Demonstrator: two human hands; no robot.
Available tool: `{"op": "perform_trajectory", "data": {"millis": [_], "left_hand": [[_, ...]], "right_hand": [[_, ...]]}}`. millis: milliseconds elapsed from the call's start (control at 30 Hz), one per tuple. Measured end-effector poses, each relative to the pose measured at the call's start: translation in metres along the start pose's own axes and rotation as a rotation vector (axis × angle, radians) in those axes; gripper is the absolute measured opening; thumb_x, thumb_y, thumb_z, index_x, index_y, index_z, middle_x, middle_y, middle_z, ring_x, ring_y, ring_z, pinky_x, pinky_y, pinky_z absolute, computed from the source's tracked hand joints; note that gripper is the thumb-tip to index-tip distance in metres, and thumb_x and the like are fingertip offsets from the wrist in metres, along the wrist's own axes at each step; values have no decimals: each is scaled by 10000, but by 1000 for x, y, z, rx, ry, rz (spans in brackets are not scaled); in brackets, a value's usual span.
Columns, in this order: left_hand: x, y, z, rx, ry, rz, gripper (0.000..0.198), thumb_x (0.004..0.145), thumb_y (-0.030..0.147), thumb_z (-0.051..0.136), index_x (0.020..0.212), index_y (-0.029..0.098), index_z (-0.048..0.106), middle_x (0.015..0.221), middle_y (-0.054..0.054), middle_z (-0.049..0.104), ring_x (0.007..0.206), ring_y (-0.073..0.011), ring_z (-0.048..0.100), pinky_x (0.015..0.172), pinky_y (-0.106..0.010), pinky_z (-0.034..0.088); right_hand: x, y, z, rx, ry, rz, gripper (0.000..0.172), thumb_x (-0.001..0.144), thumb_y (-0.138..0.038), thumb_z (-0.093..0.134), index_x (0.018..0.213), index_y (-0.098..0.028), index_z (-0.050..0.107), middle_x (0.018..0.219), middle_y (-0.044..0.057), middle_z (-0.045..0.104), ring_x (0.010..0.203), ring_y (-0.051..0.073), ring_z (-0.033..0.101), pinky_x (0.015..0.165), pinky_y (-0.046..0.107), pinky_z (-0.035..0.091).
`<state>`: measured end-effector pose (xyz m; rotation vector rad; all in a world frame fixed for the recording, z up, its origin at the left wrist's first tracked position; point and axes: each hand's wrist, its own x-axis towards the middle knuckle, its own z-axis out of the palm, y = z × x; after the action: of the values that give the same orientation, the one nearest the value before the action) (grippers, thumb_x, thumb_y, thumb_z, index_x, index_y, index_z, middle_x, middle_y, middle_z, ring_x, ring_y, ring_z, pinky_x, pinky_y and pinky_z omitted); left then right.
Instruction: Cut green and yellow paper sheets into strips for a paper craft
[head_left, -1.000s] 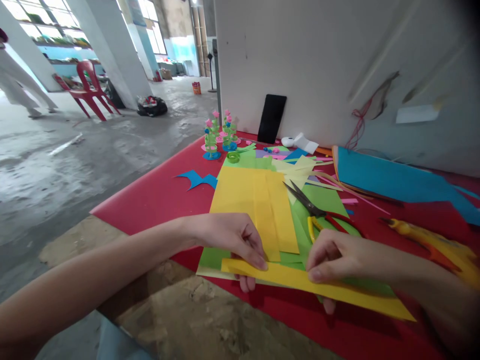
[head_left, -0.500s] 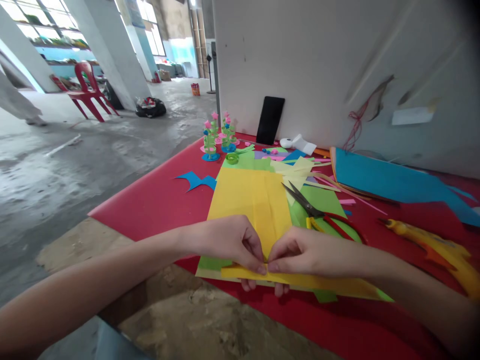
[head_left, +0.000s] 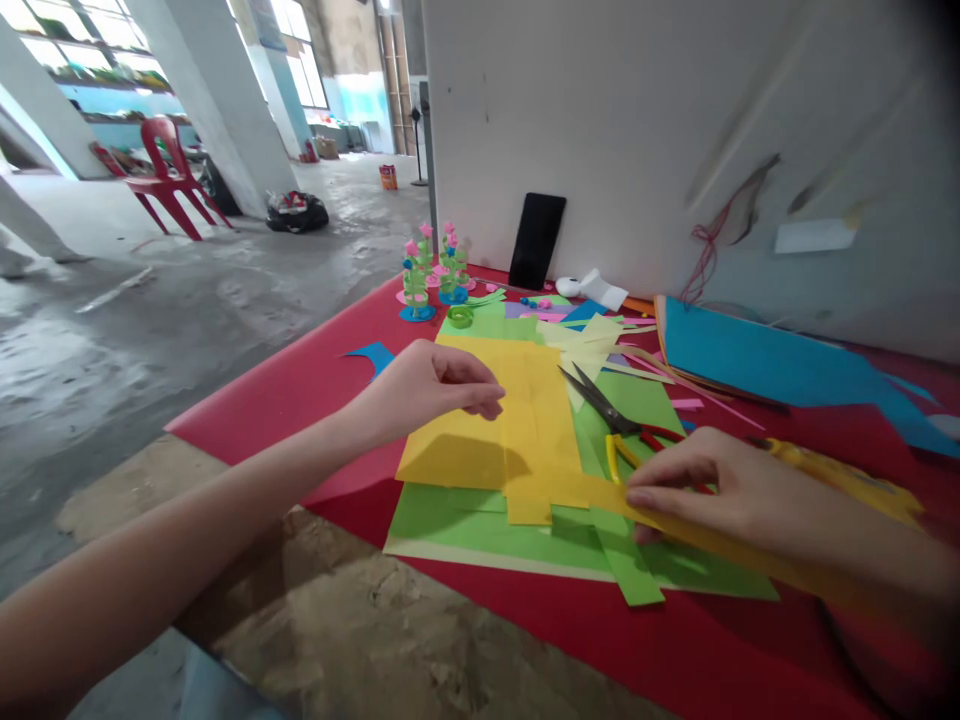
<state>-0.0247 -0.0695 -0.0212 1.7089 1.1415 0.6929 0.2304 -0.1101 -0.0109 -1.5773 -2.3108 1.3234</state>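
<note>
My right hand point(head_left: 697, 490) pinches a yellow paper strip point(head_left: 581, 489) between thumb and fingers. The strip's left end lies over a yellow sheet point(head_left: 454, 450), and the rest runs right beneath my forearm. Raised above that sheet is my left hand point(head_left: 450, 385), its thumb and fingers drawn together with nothing visible in them. Another yellow strip point(head_left: 529, 508) hangs past the sheet's near edge. Green paper point(head_left: 465, 525) lies underneath, with a loose green strip point(head_left: 630, 570) on it. Scissors point(head_left: 611, 410) with red handles lie beyond my right hand, beside a yellow-handled tool point(head_left: 616, 458).
Small paper plants point(head_left: 416, 280) stand at the back left, near a green paper coil point(head_left: 460, 317). A black phone point(head_left: 537, 240) leans against the wall. Blue sheets point(head_left: 757, 340) lie at the back right, and a yellow glue gun point(head_left: 840, 475) is partly behind my right hand.
My hands were together on the yellow strip at the near edge. The left has let go and risen up and left; the right has moved right with the strip.
</note>
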Motion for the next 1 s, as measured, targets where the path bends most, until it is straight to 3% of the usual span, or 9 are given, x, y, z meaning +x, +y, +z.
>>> {"op": "perform_trajectory", "data": {"millis": [67, 133, 233, 300, 533, 733, 1000], "left_hand": [[-3, 2, 12, -31, 28, 94, 236, 737, 337, 569, 837, 135, 638, 812, -29, 691, 787, -126, 635, 739, -196, 489], [-8, 2, 26, 28, -33, 165, 231, 739, 325, 568, 863, 147, 649, 886, -24, 683, 841, -125, 620, 762, -182, 474], [-17, 0, 42, 151, -104, 262, 171, 743, 252, 563, 837, 156, 669, 832, -14, 691, 768, -115, 627, 702, -174, 478], [-20, -3, 47, 180, -78, 294, 152, 748, 214, 548, 811, 158, 675, 792, -13, 694, 721, -114, 629, 661, -179, 484], [-19, -10, 48, 145, 75, 354, 144, 725, 124, 547, 771, 150, 681, 774, -18, 699, 721, -118, 640, 653, -181, 499], [-19, -13, 49, 208, 105, 388, 121, 706, 148, 565, 746, 153, 678, 738, -16, 697, 669, -122, 637, 618, -198, 504], [-9, -15, 37, 301, 243, 384, 107, 672, 145, 587, 717, 172, 680, 708, 18, 699, 649, -100, 639, 556, -139, 469]], "right_hand": [[2, -5, 7, -84, 66, -61, 329, 780, -348, 463, 536, -163, 585, 531, 0, 567, 504, 96, 425, 464, 238, 283], [7, -12, 17, -161, 142, -151, 317, 787, -320, 458, 557, -173, 617, 508, -7, 566, 487, 89, 442, 476, 232, 300], [14, -21, 28, -244, 265, -286, 295, 804, -263, 429, 626, -191, 653, 517, -3, 590, 474, 91, 474, 479, 231, 314], [17, -24, 32, -297, 342, -333, 271, 804, -241, 429, 689, -205, 672, 540, 4, 615, 478, 99, 501, 474, 233, 318], [21, -25, 38, -410, 491, -326, 237, 794, -231, 458, 716, -213, 681, 571, 19, 646, 495, 115, 549, 463, 240, 312], [25, -24, 43, -485, 526, -372, 253, 800, -218, 444, 677, -198, 665, 541, 23, 632, 485, 115, 537, 469, 245, 297], [26, -27, 43, -535, 602, -359, 282, 800, -220, 437, 606, -193, 639, 516, 26, 617, 509, 128, 550, 465, 248, 304]]}}
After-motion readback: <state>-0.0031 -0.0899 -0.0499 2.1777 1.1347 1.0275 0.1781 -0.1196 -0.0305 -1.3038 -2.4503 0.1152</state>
